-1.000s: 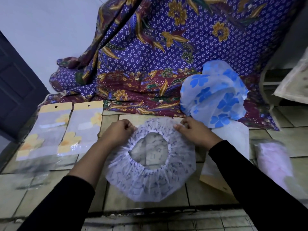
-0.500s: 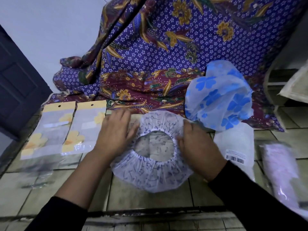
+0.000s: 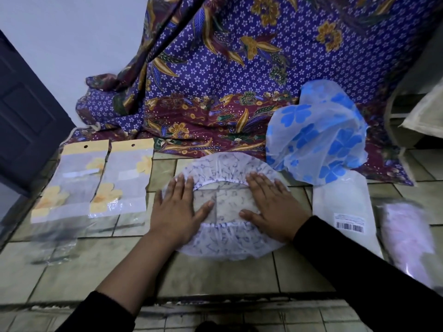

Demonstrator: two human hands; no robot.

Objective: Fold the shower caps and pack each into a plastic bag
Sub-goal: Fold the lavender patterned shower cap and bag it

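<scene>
On the tiled floor [image 3: 215, 274], the left hand [image 3: 176, 213] and right hand [image 3: 272, 207] lie flat, fingers spread, pressing the round translucent white shower cap with blue markings [image 3: 230, 243], gripping nothing. Beyond lie two yellow-flowered plastic bags [image 3: 96, 185] at left and a blue-flowered translucent shower cap [image 3: 318, 137] against purple batik cloth [image 3: 239, 80].

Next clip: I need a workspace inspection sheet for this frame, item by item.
Surface: tiled floor, grimy grout.
Job's things: white patterned shower cap spread flat, opening up; blue-flowered shower cap beside it; two packed yellow-flower bags at left; barcoded bag and pink packet at right.
Clutter: batik cloth draped behind.
Hands: left hand and right hand pressed flat, fingers spread, on the white cap.
Cables: nothing seen.
Surroundings: dark door, pale wall.
</scene>
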